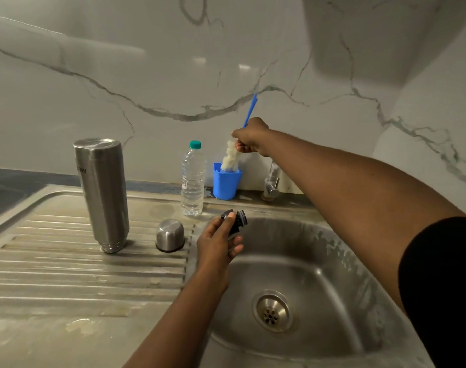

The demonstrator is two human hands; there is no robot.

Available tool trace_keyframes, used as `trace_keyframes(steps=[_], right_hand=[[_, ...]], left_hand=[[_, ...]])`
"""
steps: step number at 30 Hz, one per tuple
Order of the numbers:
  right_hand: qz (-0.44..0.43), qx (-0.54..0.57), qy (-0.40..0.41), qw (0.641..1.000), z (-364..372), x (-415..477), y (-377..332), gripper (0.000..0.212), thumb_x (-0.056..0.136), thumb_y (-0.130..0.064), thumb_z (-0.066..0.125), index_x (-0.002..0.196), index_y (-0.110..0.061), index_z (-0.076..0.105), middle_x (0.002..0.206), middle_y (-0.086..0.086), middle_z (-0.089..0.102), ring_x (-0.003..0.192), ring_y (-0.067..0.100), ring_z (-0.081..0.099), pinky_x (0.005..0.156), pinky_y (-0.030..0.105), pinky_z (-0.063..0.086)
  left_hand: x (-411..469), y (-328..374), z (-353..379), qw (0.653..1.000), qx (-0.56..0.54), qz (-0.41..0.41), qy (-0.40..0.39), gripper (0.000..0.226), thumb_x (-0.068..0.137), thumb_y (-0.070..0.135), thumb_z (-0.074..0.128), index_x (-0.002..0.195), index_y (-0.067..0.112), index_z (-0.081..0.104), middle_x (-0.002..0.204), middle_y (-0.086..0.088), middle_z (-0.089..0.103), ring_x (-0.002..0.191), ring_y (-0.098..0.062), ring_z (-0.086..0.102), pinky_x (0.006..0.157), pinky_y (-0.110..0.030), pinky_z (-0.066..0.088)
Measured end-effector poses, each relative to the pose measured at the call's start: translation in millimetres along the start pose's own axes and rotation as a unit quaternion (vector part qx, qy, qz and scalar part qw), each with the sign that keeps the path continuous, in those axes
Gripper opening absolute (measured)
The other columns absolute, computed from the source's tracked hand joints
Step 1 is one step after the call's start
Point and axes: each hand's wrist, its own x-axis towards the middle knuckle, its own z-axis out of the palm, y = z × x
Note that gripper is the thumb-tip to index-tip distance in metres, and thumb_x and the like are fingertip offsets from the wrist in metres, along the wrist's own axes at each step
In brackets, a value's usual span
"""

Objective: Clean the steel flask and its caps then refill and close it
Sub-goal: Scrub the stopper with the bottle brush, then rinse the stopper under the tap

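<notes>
- Veined marble wall (146,75) backs a brushed-steel sink with a ribbed drainboard (67,274).
- Cylindrical steel flask (103,192) stands mouth-down on the ribs.
- Domed steel cap (170,235) sits by the drainboard's right edge.
- Left hand (216,248) pinches the black inner cap (238,221) over the basin's (319,261) left rim.
- Right hand (251,139) grips a blue-handled brush (230,158), its fluffy white bristles at a blue cup's (225,184) mouth.

So the flask (103,195) stands mouth-down on the drainboard (67,274), left of the sink (332,261), with the outer cap (170,235) just to its right. Behind them along the wall, left to right: water bottle (192,179), cup (226,183), tap (271,184). The left hand (218,245) holds the inner cap (235,221) over the sink's left rim. The right hand (253,138) holds the brush (230,158) above the cup, tip inside it.
</notes>
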Motion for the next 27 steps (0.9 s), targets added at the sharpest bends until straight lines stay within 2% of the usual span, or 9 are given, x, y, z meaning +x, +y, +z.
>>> trace_keyframes(steps=[3, 6, 9, 12, 15, 17, 20, 23, 27], right_hand=[[-0.005, -0.002, -0.017, 1.000, -22, -7, -5, 0.024, 0.096, -0.009, 0.071, 0.113, 0.003, 0.059, 0.094, 0.017, 0.069, 0.067, 0.019, 0.068, 0.069, 0.031, 0.066], [-0.009, 0.003, -0.019, 1.000, -48, -21, -14, 0.027, 0.095, -0.006, 0.071, 0.114, 0.009, 0.060, 0.101, 0.026, 0.074, 0.069, 0.024, 0.074, 0.077, 0.036, 0.066], [-0.021, 0.020, -0.018, 0.999, -78, -41, -25, 0.026, 0.095, -0.004, 0.072, 0.115, 0.008, 0.061, 0.103, 0.027, 0.074, 0.074, 0.026, 0.076, 0.076, 0.033, 0.066], [-0.058, 0.001, 0.009, 0.998, -104, -67, -32, 0.014, 0.093, -0.004, 0.072, 0.102, 0.002, 0.063, 0.101, 0.028, 0.075, 0.075, 0.028, 0.079, 0.073, 0.032, 0.066], [-0.094, 0.008, 0.029, 0.995, -115, -100, -23, 0.037, 0.092, -0.006, 0.073, 0.126, 0.003, 0.060, 0.099, 0.028, 0.076, 0.079, 0.030, 0.080, 0.079, 0.038, 0.066], [-0.130, 0.013, 0.024, 0.991, -113, -127, -2, 0.042, 0.094, -0.011, 0.074, 0.133, -0.002, 0.059, 0.088, 0.017, 0.078, 0.075, 0.025, 0.079, 0.073, 0.034, 0.066], [-0.167, -0.004, 0.010, 0.986, -98, -163, 52, 0.035, 0.094, -0.018, 0.076, 0.127, -0.011, 0.067, 0.081, 0.007, 0.079, 0.072, 0.020, 0.078, 0.076, 0.038, 0.066], [-0.155, -0.009, -0.007, 0.988, -74, -185, 114, 0.038, 0.093, -0.020, 0.077, 0.129, -0.018, 0.068, 0.095, -0.001, 0.078, 0.083, 0.010, 0.076, 0.082, 0.033, 0.065], [-0.138, 0.061, -0.045, 0.988, -51, -198, 177, 0.046, 0.091, -0.012, 0.076, 0.134, -0.024, 0.066, 0.122, -0.009, 0.071, 0.111, 0.005, 0.068, 0.093, 0.027, 0.059]], left_hand=[[0, -1, 0, 1.000, -0.003, 0.002, 0.003, 0.036, 0.093, 0.032, 0.079, 0.126, 0.021, 0.070, 0.112, -0.009, 0.079, 0.094, -0.024, 0.071, 0.079, -0.036, 0.061], [1, 0, -1, 1.000, 0.000, 0.004, 0.008, 0.038, 0.093, 0.032, 0.079, 0.128, 0.021, 0.069, 0.113, -0.009, 0.078, 0.096, -0.025, 0.071, 0.080, -0.037, 0.061], [-1, 0, 0, 1.000, 0.007, 0.009, 0.002, 0.036, 0.094, 0.031, 0.078, 0.127, 0.020, 0.069, 0.113, -0.010, 0.078, 0.097, -0.026, 0.070, 0.079, -0.037, 0.060], [-3, -1, -1, 1.000, 0.017, 0.008, -0.002, 0.036, 0.093, 0.032, 0.079, 0.126, 0.021, 0.070, 0.113, -0.010, 0.079, 0.099, -0.028, 0.072, 0.082, -0.039, 0.061], [-4, -1, -1, 0.999, 0.032, 0.013, -0.003, 0.037, 0.092, 0.033, 0.079, 0.127, 0.020, 0.071, 0.111, -0.010, 0.080, 0.101, -0.029, 0.073, 0.083, -0.041, 0.060], [-4, -1, -2, 0.999, 0.048, 0.021, -0.004, 0.039, 0.093, 0.033, 0.078, 0.129, 0.021, 0.070, 0.111, -0.009, 0.080, 0.104, -0.029, 0.073, 0.084, -0.041, 0.061], [-8, 2, 1, 0.997, 0.070, 0.016, -0.025, 0.038, 0.094, 0.031, 0.078, 0.129, 0.020, 0.070, 0.112, -0.011, 0.079, 0.101, -0.029, 0.072, 0.085, -0.042, 0.061], [-14, 3, 11, 0.994, 0.095, 0.001, -0.052, 0.032, 0.093, 0.027, 0.079, 0.123, 0.016, 0.072, 0.112, -0.013, 0.078, 0.095, -0.028, 0.071, 0.087, -0.042, 0.061], [-17, 3, 24, 0.982, 0.174, 0.026, -0.075, 0.032, 0.088, 0.026, 0.083, 0.113, 0.007, 0.075, 0.101, -0.014, 0.081, 0.091, -0.026, 0.072, 0.089, -0.043, 0.061]])
